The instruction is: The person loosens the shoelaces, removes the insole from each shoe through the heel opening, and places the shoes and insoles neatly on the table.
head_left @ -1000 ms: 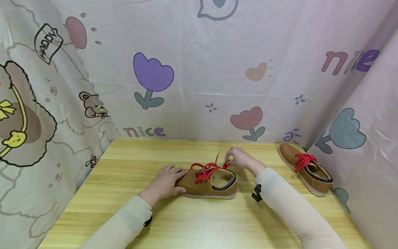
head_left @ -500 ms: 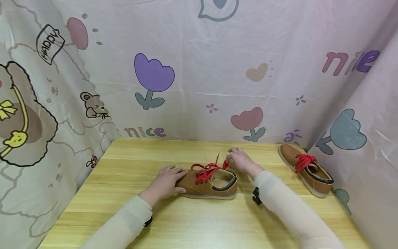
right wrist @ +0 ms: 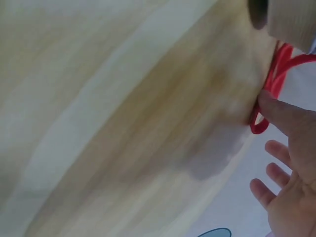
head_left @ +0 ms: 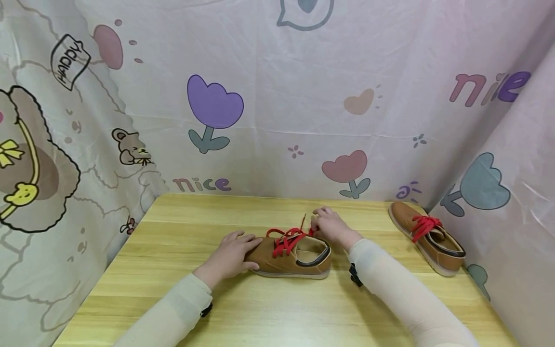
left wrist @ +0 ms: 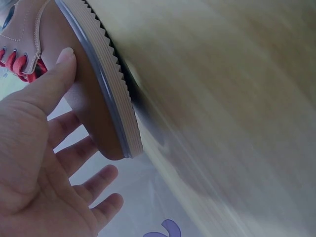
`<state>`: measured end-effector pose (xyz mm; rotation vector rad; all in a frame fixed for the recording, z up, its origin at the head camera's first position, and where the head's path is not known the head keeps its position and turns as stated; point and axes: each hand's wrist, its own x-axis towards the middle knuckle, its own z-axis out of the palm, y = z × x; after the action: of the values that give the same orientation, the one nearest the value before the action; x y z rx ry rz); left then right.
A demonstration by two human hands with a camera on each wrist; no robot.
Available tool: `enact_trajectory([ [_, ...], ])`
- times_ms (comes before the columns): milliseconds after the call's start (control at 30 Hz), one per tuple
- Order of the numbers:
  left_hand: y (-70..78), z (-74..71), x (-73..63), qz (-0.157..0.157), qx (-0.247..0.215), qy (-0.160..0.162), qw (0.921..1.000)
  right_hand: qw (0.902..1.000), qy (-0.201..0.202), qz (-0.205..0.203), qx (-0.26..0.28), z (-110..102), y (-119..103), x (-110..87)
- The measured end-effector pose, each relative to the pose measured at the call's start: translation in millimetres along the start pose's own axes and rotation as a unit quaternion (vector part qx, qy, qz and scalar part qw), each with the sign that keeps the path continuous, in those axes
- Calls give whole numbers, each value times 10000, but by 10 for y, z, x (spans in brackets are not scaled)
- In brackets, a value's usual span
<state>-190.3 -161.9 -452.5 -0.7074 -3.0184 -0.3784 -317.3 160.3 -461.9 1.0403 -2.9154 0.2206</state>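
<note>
A brown shoe [head_left: 270,260] with red laces [head_left: 284,246] lies sole down, its toe to the left. My left hand [head_left: 227,255] holds the toe. In the left wrist view, the thumb presses the leather of the shoe [left wrist: 89,113], two fingers pass behind it, and the other two extend free. Beyond the shoe opening, my right hand [head_left: 331,226] pinches a red lace. In the right wrist view, a loop of that lace [right wrist: 282,64] runs down to the right thumb [right wrist: 281,111]; the fingertip meeting the thumb is hidden. A lace tip [head_left: 303,220] stands up beside the right hand.
A second brown shoe [head_left: 446,262] with a red bow tied in its laces stands at the right rear of the wooden table [head_left: 277,313]. A printed curtain [head_left: 277,96] hangs behind the table and along both sides.
My right hand has moved slightly left and down toward the shoe with the lace. The left hand and the shoe stay in place.
</note>
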Motion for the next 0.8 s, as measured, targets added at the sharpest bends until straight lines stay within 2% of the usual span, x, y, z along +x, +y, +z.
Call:
enact_trajectory([
  [100,5,4,-2,1,20,-12,10000,9996,-192,2,-209,-10,12,-4],
  [200,6,11,-1,15,48,-31,10000,9996,-208,55,-167,-65,52,-10],
  [333,2,14,3,7,28,-16,10000,9979,198,242,564,-239,143,8],
  [433,-4,10,4,-4,14,5,10000,9889,610,403,1297,-399,233,36],
  [567,-10,4,4,16,21,3,10000,9675,1060,762,2167,-609,358,43],
  [667,-9,1,4,28,18,-4,10000,9461,1266,1145,2752,-753,438,32],
  [800,-8,0,-1,11,27,-12,10000,9023,1536,1800,3602,-889,512,19],
])
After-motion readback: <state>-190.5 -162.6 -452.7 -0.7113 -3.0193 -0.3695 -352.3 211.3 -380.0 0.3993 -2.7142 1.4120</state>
